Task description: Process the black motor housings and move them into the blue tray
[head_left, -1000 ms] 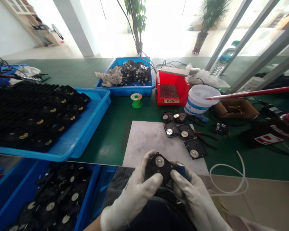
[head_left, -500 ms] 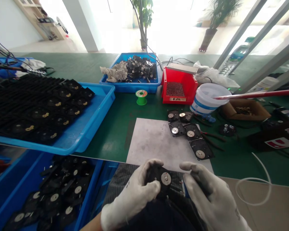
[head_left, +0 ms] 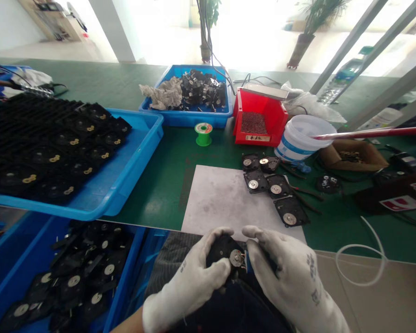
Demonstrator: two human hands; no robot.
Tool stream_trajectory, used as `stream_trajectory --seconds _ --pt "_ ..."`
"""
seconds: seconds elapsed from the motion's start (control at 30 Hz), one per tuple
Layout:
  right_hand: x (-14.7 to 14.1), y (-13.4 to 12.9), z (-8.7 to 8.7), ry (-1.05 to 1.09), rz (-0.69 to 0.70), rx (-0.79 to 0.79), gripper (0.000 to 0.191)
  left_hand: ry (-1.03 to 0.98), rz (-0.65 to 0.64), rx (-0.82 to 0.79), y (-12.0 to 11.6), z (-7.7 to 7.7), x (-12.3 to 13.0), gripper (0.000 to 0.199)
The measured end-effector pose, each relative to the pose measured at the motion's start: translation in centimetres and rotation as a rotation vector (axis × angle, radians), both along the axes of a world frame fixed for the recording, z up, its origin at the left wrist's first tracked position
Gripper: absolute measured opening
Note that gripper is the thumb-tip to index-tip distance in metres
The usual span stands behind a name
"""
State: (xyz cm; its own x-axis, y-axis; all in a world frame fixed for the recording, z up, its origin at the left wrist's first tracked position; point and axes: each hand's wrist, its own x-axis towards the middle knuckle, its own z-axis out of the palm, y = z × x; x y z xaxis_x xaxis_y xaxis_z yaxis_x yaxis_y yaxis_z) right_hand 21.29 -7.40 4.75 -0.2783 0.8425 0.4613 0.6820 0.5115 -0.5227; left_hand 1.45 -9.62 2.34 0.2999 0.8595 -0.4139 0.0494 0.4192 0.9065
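Down at the table's front edge, my white-gloved left hand (head_left: 196,273) grips a flat black plastic housing (head_left: 221,249) between thumb and fingers. A round silver metal disc (head_left: 235,258) sits on the housing's face. My right hand (head_left: 289,270), gloved too, is curled close to the disc's right side. Its fingers are closed around something with a blue part (head_left: 247,263) and thin metal at the disc; most of it is hidden by the glove. Several similar black housings with silver discs (head_left: 275,189) lie by the right edge of the white paper (head_left: 215,199).
A blue tray (head_left: 125,196) of stacked black parts stands left, above a blue bin (head_left: 131,263) of disc housings. Behind are a solder spool (head_left: 203,138), a blue tray (head_left: 194,119), a red bin (head_left: 263,138) and a white bucket (head_left: 294,143). A white tube (head_left: 360,282) curls at right.
My right hand has moved left, bringing the blue and metal thing up against the disc. My left hand keeps its hold on the housing. The view has shifted slightly.
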Motion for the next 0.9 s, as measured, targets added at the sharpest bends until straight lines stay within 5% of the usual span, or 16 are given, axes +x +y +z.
stream_trajectory --seconds 0.9 --pt "-0.3 -0.1 -0.2 -0.113 0.047 0.038 0.018 0.160 0.007 0.149 0.3 1.2 0.2 0.056"
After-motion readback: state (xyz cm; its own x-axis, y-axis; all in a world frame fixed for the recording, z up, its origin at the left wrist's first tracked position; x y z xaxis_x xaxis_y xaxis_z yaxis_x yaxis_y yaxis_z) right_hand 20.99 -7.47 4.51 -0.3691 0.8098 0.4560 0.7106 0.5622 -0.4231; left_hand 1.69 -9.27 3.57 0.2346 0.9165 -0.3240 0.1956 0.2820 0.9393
